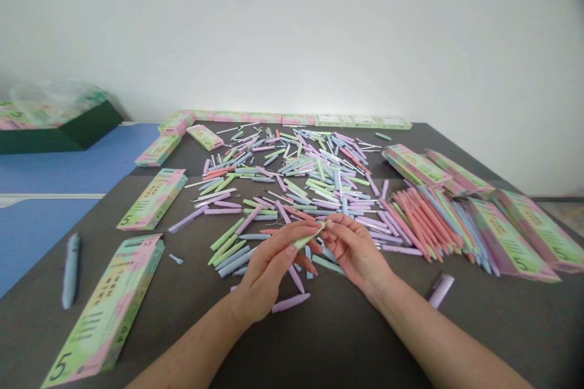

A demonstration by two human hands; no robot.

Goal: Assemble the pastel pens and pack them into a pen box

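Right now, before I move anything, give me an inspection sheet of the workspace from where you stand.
Surface: dark grey table.
Job's things: pastel green pen held between both hands; heap of pastel pens and pen parts mid-table.
Clutter: printed pen boxes around the heap; loose blue pen.
Grippers: left hand and right hand, both on that pen.
Cables: nothing seen.
Surroundings: white wall, blue floor covering, dark green box.

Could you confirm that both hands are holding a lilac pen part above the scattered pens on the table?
No: the pen part is green, not lilac, as the head view shows; the left hand and right hand hold it above the scattered pens on the table.
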